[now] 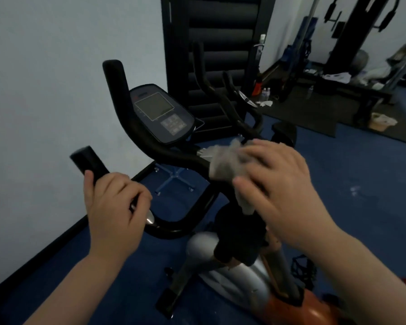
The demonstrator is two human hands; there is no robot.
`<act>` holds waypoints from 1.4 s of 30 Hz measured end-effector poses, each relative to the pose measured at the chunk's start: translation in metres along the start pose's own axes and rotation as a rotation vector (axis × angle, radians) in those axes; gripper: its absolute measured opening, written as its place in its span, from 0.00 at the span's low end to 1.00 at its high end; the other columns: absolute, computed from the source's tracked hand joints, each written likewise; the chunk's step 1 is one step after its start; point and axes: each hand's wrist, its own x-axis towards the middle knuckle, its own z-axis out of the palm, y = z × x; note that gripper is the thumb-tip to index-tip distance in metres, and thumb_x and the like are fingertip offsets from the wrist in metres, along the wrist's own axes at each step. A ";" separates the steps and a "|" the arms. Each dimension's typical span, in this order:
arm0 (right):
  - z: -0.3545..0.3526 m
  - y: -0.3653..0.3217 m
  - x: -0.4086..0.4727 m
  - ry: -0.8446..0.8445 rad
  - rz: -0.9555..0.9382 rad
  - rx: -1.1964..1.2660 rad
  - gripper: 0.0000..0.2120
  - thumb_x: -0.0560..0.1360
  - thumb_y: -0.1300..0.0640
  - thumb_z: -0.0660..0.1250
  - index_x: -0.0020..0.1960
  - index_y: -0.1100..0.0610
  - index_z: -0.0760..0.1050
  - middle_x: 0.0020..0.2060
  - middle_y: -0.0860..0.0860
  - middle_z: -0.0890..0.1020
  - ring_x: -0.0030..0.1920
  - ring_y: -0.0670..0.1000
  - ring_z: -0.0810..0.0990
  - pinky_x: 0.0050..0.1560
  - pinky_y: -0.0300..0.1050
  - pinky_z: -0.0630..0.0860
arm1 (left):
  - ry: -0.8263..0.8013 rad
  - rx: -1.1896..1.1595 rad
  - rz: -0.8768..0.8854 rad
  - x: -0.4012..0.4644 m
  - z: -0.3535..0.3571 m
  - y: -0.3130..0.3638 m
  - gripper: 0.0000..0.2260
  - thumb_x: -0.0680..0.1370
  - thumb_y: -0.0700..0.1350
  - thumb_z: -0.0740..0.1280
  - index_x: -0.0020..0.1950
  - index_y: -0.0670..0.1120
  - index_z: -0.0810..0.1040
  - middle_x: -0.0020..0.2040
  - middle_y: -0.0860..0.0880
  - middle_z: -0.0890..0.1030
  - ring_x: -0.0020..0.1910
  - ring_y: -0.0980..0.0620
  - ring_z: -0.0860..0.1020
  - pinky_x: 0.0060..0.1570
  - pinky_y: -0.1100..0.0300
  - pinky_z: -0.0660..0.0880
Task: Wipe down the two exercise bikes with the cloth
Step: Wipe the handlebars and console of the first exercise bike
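The near exercise bike (pixel 223 259) stands in front of me, with black handlebars and a console (pixel 161 112) with a grey screen. My left hand (pixel 114 207) grips the left handlebar grip (pixel 89 161). My right hand (pixel 279 181) presses a pale grey cloth (pixel 225 163) onto the right side of the handlebar; its fingers are spread over the cloth. A second bike's black handlebars (pixel 232 99) rise behind the first, near the dark door.
A pale wall (pixel 56 78) runs along the left. A dark padded door (pixel 218 55) stands behind the bikes. Blue floor (pixel 349 184) spreads to the right. A weight bench and rack (pixel 352 73) with bottles and clutter fill the far right.
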 end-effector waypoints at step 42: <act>0.076 0.049 0.011 -0.276 -0.306 -0.085 0.10 0.83 0.51 0.53 0.52 0.55 0.70 0.42 0.52 0.79 0.41 0.56 0.81 0.35 0.46 0.70 | -0.275 -0.119 -0.663 -0.049 0.044 0.168 0.11 0.82 0.51 0.49 0.57 0.56 0.69 0.39 0.55 0.77 0.36 0.57 0.76 0.33 0.55 0.69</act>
